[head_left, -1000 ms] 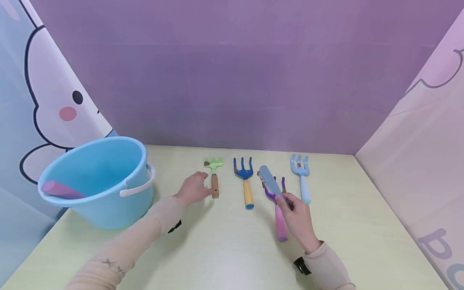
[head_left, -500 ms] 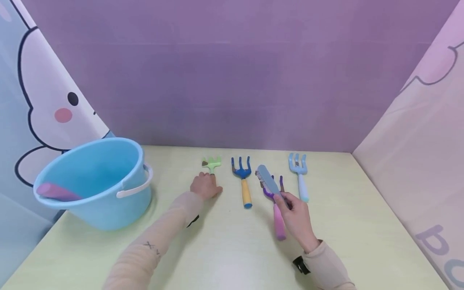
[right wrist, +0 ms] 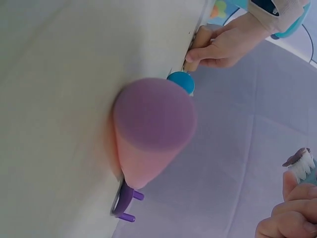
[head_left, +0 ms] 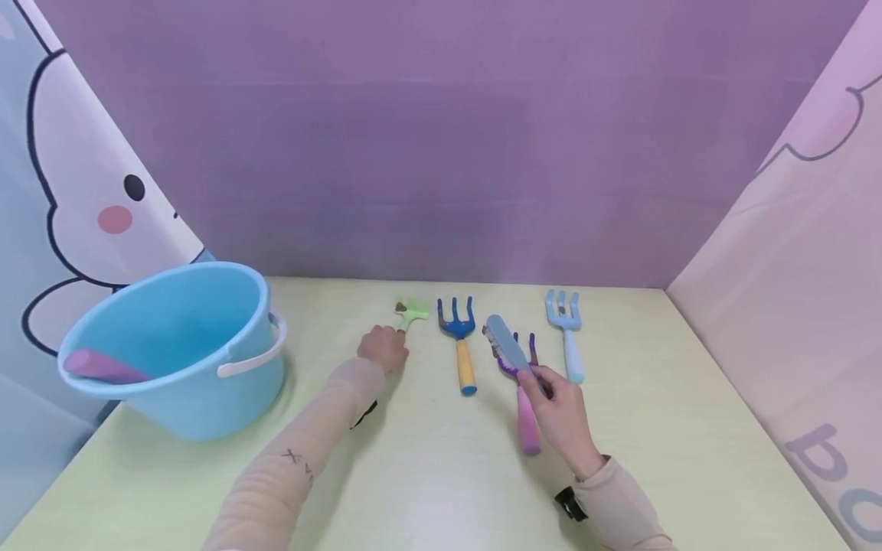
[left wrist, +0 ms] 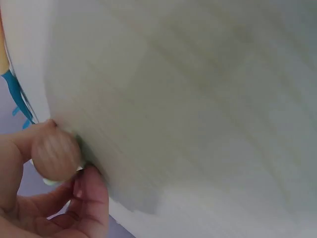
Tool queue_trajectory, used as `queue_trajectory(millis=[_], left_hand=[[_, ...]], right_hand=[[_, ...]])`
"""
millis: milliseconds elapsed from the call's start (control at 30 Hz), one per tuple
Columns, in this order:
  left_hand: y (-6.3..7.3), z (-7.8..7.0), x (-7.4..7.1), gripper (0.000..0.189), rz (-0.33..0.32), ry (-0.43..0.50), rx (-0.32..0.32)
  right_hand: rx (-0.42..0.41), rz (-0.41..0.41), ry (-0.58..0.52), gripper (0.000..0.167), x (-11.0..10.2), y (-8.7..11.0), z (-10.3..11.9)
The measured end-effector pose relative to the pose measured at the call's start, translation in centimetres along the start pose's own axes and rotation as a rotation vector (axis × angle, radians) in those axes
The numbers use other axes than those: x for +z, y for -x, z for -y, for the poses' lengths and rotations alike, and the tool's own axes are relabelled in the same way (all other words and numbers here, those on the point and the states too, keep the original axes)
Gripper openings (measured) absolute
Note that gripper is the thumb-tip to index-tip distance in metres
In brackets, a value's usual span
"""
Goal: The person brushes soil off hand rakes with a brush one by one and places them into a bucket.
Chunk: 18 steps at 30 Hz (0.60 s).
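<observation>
My left hand (head_left: 383, 349) grips the wooden handle of a small green garden rake (head_left: 414, 310), whose head shows a brown clump. In the left wrist view the round handle end (left wrist: 56, 154) sits between thumb and fingers. My right hand (head_left: 561, 413) pinches a grey-blue brush (head_left: 507, 342) by its lower end. White bristles with brown dirt on them (right wrist: 300, 166) show in the right wrist view. Beneath the brush lies a purple hand fork with a pink handle (head_left: 528, 421). Between the hands is a dark blue fork with a yellow handle (head_left: 466, 367).
On the left stands a light blue bucket (head_left: 213, 413) with a white handle, a pink tool handle (head_left: 103, 366) sticking out of it. A pale blue fork (head_left: 573, 352) lies beyond my right hand. A purple backdrop (head_left: 441, 153) closes off the table's far edge.
My left hand has moved right onto the green rake's handle and taken hold of it; the rake has tilted, its head shifting right. My right hand keeps the brush in about the same place.
</observation>
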<state>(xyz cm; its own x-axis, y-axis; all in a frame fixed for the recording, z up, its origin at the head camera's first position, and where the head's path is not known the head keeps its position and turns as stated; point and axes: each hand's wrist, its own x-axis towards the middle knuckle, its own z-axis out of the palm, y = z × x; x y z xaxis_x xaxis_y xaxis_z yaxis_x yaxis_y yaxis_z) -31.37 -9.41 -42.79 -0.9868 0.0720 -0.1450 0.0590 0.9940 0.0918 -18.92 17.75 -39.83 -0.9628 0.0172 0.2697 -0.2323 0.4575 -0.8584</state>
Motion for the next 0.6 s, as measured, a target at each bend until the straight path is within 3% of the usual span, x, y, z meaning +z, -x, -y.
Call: queue_trajectory(millis=[267, 367, 500, 600], left_hand=[[-0.4, 0.9, 0.2, 0.020, -0.050, 0.009, 0.010], [-0.6, 1.2, 0.4, 0.021, -0.076, 0.185, -0.069], [-0.6, 1.5, 0.7, 0.036, -0.129, 0.487, -0.171], [-0.6, 1.9, 0.9, 0.036, -0.144, 0.570, -0.159]], right_hand=[[0.032, 0.022, -0.027, 0.023, 0.2, 0.1, 0.2], [0.046, 0.028, -0.029, 0.023, 0.2, 0.1, 0.3], [0.051, 0.028, -0.019, 0.023, 0.2, 0.1, 0.3], [0.050, 0.025, -0.005, 0.022, 0.2, 0.1, 0.3]])
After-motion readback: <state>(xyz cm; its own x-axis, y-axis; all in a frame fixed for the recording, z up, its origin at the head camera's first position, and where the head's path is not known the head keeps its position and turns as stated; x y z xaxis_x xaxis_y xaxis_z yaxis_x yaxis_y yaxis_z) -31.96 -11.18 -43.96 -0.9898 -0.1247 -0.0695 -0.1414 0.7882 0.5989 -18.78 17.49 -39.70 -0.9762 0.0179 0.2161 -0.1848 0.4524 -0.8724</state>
